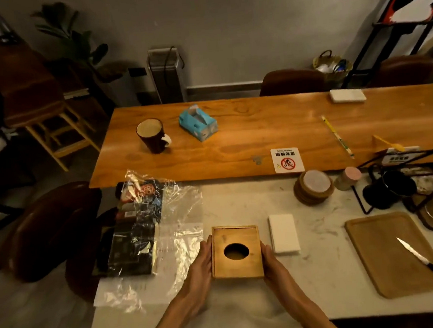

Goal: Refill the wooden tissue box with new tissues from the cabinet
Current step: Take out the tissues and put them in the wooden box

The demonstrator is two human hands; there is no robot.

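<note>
The wooden tissue box point(236, 264), square with an oval hole in its lid, sits on the white marble counter point(325, 285) near its front edge. No tissue shows through the dark hole. My left hand point(200, 270) presses flat against the box's left side and my right hand point(272, 263) against its right side, so both hands hold it. A white stack of tissues point(283, 233) lies on the counter just right of the box, touching nothing. No cabinet is in view.
Clear plastic wrap point(174, 235) and dark packets point(135, 239) lie left of the box. A wooden board point(385, 253) with a knife point(420, 257) lies to the right. Coasters point(314, 186) and a black rack point(390, 190) stand behind. The wooden table point(235, 146) beyond holds a mug point(152, 135) and a blue tissue pack point(198, 123).
</note>
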